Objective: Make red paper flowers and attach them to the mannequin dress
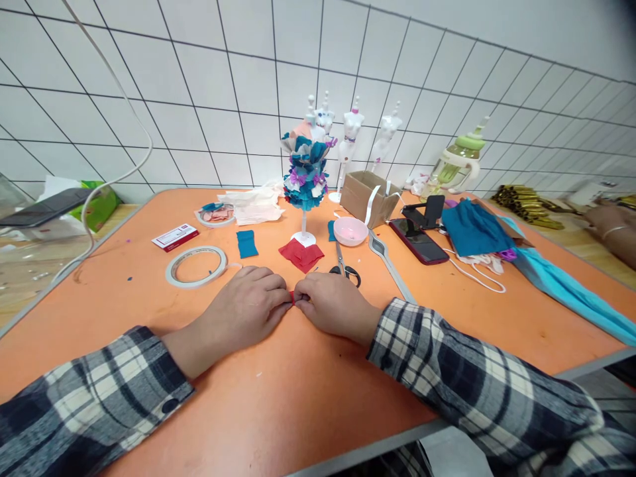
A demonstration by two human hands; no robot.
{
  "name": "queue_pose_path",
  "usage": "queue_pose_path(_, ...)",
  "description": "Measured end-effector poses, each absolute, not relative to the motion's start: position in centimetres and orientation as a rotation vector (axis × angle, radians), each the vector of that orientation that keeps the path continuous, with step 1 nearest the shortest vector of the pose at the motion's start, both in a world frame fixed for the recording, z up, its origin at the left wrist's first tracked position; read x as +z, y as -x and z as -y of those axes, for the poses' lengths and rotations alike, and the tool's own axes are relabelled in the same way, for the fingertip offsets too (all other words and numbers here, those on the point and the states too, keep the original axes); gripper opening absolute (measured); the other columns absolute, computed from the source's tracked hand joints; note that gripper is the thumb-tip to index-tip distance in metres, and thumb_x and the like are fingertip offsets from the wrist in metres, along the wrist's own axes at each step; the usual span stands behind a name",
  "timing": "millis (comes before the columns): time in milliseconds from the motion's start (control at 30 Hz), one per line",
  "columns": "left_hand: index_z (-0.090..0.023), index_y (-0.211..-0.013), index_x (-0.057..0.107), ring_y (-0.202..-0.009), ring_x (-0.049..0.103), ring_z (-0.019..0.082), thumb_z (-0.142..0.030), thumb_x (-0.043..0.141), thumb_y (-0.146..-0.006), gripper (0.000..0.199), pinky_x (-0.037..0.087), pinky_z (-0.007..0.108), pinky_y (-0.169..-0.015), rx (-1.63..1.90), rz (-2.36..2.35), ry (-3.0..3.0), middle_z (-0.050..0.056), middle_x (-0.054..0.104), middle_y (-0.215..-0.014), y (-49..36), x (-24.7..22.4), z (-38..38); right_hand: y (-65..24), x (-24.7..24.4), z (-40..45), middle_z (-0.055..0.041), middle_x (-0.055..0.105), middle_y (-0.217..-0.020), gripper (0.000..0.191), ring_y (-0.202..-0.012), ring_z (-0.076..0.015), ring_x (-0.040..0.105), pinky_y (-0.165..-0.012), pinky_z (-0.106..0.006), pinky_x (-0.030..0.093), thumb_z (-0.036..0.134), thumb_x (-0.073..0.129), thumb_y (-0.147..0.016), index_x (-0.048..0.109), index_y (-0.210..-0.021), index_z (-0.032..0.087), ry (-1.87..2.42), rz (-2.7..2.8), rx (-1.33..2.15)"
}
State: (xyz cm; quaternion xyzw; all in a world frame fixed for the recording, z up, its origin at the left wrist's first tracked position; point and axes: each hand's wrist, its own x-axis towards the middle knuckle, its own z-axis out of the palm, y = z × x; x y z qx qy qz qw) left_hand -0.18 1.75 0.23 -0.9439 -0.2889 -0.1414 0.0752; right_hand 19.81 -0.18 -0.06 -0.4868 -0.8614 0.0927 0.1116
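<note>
A small red piece (293,297) is pinched between my left hand (251,301) and my right hand (330,303), low over the orange table (278,404). The fingers of both hands are closed on it and hide most of it. Just beyond my hands lies a folded red sheet (301,254), in front of the white base of a small dress form (305,169) dressed in blue, with purple bows. Black-handled scissors (340,260) lie beside my right hand. A roll of tape (171,270) and a blue strip (247,244) lie beyond my left hand.
Behind are a pink bowl (350,231), a cardboard box (370,197), white dress forms (352,132) and a bottle (460,162). A phone (418,241), blue cloth (470,227) and grey strap (392,265) lie right. At far right a person's arm (616,232) shows.
</note>
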Motion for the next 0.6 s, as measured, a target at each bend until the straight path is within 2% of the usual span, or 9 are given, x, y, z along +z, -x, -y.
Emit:
queue_pose_path(100, -0.022, -0.089, 0.074, -0.081, 0.062, 0.022, -0.029, 0.050, -0.095, 0.025, 0.041, 0.040, -0.074, -0.417, 0.859, 2.835, 0.005, 0.071, -0.083, 0.22, 0.16, -1.77, -19.80, -0.07, 0.18, -0.0033, 0.069, -0.094, 0.014, -0.085, -0.0169, 0.061, -0.069, -0.027, 0.036, 0.027, 0.055, -0.093, 0.067, -0.096, 0.020, 1.429, 2.516, 0.293)
queue_pose_path(333, -0.021, -0.085, 0.073, -0.080, 0.061, 0.023, -0.029, 0.051, -0.095, 0.025, 0.040, 0.039, -0.073, -0.415, 0.866, 2.795, 0.005, 0.071, -0.082, 0.11, 0.35, -1.69, -19.90, 0.08, 0.09, -0.0030, 0.068, -0.086, 0.017, -0.083, -0.0176, 0.060, -0.066, -0.028, 0.035, 0.027, 0.055, -0.094, 0.069, -0.088, 0.020, 1.416, 2.550, 0.241)
queue_pose_path(467, -0.021, -0.084, 0.072, -0.080, 0.061, 0.023, -0.030, 0.052, -0.094, 0.023, 0.040, 0.040, -0.073, -0.403, 0.847, 2.748, 0.005, 0.070, -0.081, 0.04, 0.45, -1.65, -19.99, 0.01, 0.06, -0.0042, 0.066, -0.094, 0.020, -0.087, -0.0178, 0.060, -0.067, -0.028, 0.035, 0.030, 0.053, -0.096, 0.071, -0.092, 0.022, 1.369, 2.562, 0.181)
queue_pose_path(600, -0.021, -0.085, 0.072, -0.080, 0.061, 0.023, -0.030, 0.052, -0.094, 0.024, 0.041, 0.040, -0.073, -0.397, 0.850, 2.750, 0.005, 0.070, -0.081, 0.08, 0.42, -1.67, -19.96, 0.02, 0.05, -0.0031, 0.067, -0.086, 0.019, -0.082, -0.0168, 0.060, -0.067, -0.027, 0.035, 0.028, 0.053, -0.097, 0.070, -0.092, 0.021, 1.394, 2.584, 0.236)
